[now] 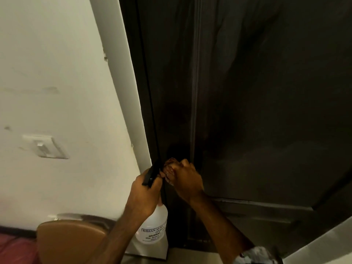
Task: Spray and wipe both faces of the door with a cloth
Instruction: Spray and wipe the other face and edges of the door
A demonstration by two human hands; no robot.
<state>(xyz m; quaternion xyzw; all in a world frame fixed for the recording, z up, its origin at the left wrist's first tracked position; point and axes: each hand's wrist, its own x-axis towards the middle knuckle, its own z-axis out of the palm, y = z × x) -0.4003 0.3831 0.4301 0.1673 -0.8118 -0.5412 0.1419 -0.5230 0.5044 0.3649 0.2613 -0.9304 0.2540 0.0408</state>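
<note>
The dark brown door (257, 92) fills the middle and right of the view and stands shut against its frame. My left hand (144, 197) grips the neck of a translucent white spray bottle (154, 227) with a black trigger head (151, 175), held close to the door's left edge. My right hand (185, 180) is curled around a brownish door knob (170, 162) near that edge; most of the knob is hidden by my fingers. A white-grey cloth (255, 254) shows at the bottom, by my right forearm.
A white door frame (122, 92) and a cream wall with a light switch (45, 147) lie to the left. A brown chair back (70, 241) and red fabric (15, 250) sit at the lower left. A pale surface (323, 241) crosses the lower right corner.
</note>
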